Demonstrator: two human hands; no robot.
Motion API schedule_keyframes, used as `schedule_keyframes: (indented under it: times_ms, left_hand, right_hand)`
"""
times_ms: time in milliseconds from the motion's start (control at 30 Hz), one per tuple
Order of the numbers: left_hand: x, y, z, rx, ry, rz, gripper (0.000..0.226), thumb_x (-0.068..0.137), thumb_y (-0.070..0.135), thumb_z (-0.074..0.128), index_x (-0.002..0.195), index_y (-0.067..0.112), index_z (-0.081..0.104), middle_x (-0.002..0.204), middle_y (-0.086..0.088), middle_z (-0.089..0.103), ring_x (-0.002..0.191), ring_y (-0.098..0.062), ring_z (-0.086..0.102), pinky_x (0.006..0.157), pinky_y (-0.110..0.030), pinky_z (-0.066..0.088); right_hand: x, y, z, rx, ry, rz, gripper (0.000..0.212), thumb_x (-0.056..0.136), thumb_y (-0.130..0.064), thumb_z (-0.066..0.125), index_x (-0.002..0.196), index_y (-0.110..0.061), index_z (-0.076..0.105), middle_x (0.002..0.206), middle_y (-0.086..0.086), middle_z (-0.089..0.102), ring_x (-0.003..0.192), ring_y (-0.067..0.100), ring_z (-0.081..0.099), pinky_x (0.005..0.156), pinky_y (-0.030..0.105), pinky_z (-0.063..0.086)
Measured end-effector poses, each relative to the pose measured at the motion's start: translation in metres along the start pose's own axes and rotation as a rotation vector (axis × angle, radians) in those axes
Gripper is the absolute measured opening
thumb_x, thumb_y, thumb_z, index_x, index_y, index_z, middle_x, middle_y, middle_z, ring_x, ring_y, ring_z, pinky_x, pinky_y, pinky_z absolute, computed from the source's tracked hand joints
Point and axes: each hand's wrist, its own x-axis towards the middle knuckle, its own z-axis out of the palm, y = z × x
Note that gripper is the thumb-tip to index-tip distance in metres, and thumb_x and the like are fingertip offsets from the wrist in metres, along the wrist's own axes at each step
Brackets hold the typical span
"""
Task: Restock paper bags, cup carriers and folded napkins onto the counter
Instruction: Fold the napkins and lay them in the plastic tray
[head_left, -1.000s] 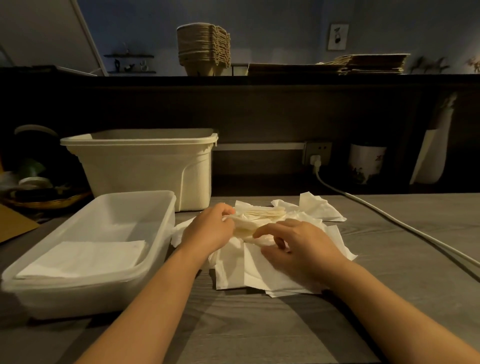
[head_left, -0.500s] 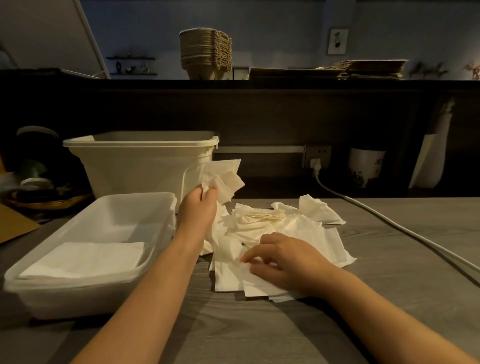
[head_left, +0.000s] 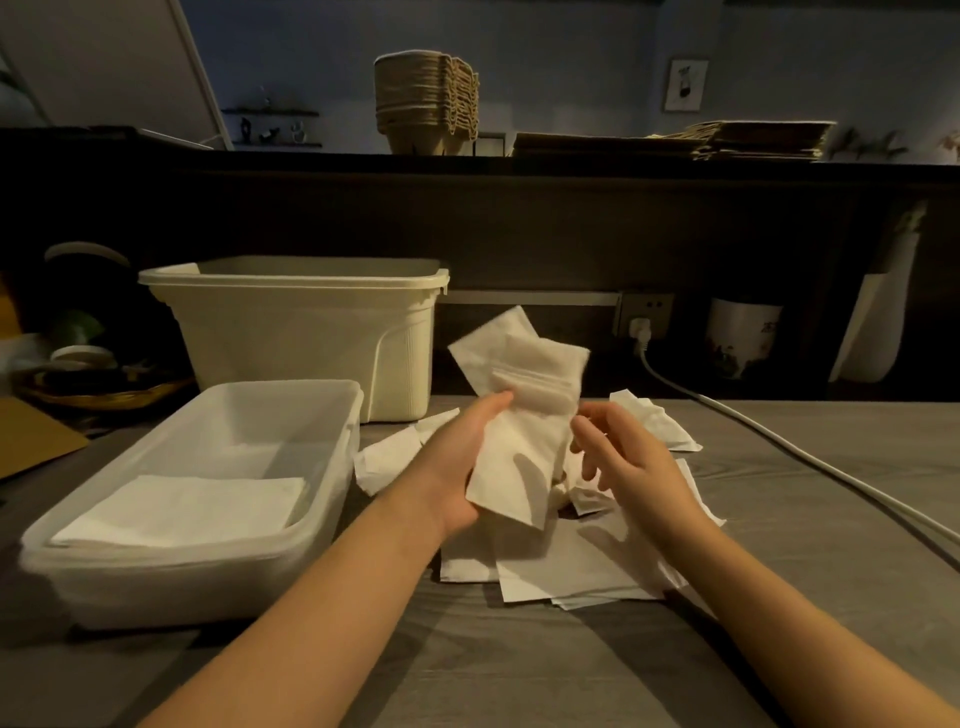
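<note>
A white napkin raised above the loose napkin pile at table centre, left hand gripping its lower left side, right hand fingers loosely spread just beside its right edge, holding nothing, clear tray near left, cream bin behind, bare tabletop nearest.

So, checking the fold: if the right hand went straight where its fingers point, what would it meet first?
Probably the napkin held up by the left hand; the right hand points at its edge, depth unclear.
</note>
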Motion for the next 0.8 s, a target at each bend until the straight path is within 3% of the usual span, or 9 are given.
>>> schedule_keyframes:
  times_ms: [67,200,367,533,700,800]
  left_hand:
    - [0.003,-0.009,0.001,0.083,-0.037,-0.005,0.021,0.093,0.033,0.050,0.104,0.019,0.062,0.081,-0.005,0.072,0.079,-0.022,0.066,0.074,-0.034,0.052]
    - [0.004,-0.016,0.003,0.178,-0.093,-0.023,0.027,0.095,0.039,0.044,0.108,0.023,0.061,0.090,-0.004,0.071,0.085,-0.021,0.067,0.071,-0.034,0.053]
    - [0.010,-0.018,0.002,0.102,-0.087,-0.100,0.048,0.094,0.053,0.036,0.123,0.023,0.059,0.119,-0.010,0.065,0.112,-0.029,0.060,0.099,-0.049,0.044]
    - [0.008,-0.017,0.003,0.035,-0.111,-0.062,0.038,0.096,0.044,0.039,0.117,0.022,0.061,0.117,-0.011,0.065,0.110,-0.029,0.060,0.091,-0.047,0.048]
    - [0.007,-0.016,0.006,-0.018,-0.078,-0.038,0.034,0.097,0.038,0.040,0.121,0.020,0.057,0.107,-0.008,0.067,0.100,-0.025,0.063,0.080,-0.042,0.053]
    - [0.009,-0.018,0.006,-0.047,-0.054,-0.030,0.033,0.096,0.033,0.043,0.121,0.017,0.058,0.108,-0.008,0.066,0.101,-0.024,0.063,0.081,-0.040,0.054]
  right_hand:
    - [0.000,0.002,0.002,0.036,-0.016,0.033,0.038,0.074,-0.053,0.048,0.107,-0.036,0.048,0.097,-0.013,0.058,0.081,0.004,0.058,0.059,0.016,0.045]
    - [0.002,0.006,0.002,0.052,0.069,0.035,0.019,0.087,-0.030,0.057,0.094,-0.044,0.046,0.096,-0.018,0.057,0.087,0.005,0.058,0.059,0.018,0.051]
    - [0.002,0.005,-0.001,0.048,0.136,0.034,0.014,0.089,-0.025,0.058,0.086,-0.036,0.050,0.086,-0.015,0.057,0.077,0.002,0.056,0.051,0.010,0.046]
    - [0.006,0.008,-0.004,-0.022,0.205,-0.020,0.020,0.085,-0.026,0.062,0.088,-0.040,0.049,0.087,-0.013,0.058,0.080,0.008,0.058,0.062,0.020,0.050]
    - [0.008,0.008,-0.006,0.074,0.237,-0.002,0.015,0.085,-0.027,0.062,0.087,-0.039,0.053,0.086,-0.009,0.061,0.075,0.008,0.059,0.054,0.016,0.047]
    - [0.007,0.008,-0.008,0.095,0.259,-0.002,0.016,0.085,-0.026,0.062,0.089,-0.040,0.054,0.086,-0.004,0.061,0.073,0.008,0.059,0.051,0.013,0.045]
